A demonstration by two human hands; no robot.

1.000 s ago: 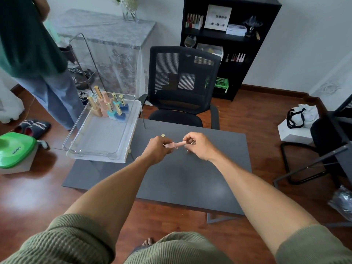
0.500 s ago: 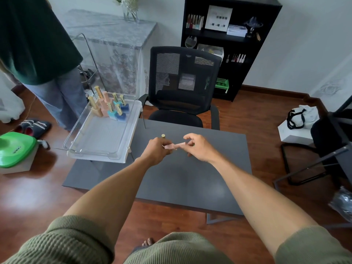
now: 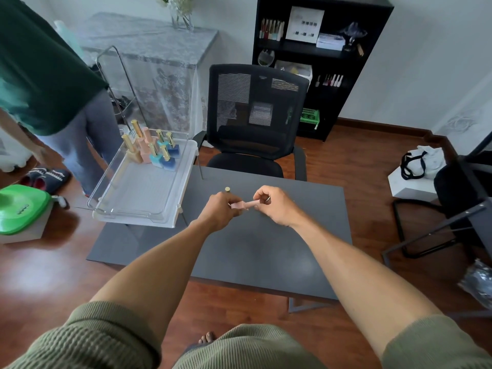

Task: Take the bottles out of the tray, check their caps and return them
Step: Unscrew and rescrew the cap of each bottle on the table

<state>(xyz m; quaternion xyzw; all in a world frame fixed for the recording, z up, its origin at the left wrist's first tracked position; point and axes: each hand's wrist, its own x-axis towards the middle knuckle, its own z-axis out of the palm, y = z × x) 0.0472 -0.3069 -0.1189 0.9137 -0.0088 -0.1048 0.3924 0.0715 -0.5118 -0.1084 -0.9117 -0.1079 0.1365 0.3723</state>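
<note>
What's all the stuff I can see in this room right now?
Pink bottle: one, held sideways between both hands above the desk.
Gold cap: one, just behind the left hand.
Bottles in tray: about eight, tan, pink, teal and blue with gold caps, at the far end.
Clear tray: one, on the desk's left edge.
Desk: one, dark grey.
Office chair: one, black mesh, behind the desk.
Shelf unit: one, black, at the far wall.
Second person: one, green top, standing left.
Left hand: grips the bottle.
Right hand: pinches its other end.
</note>
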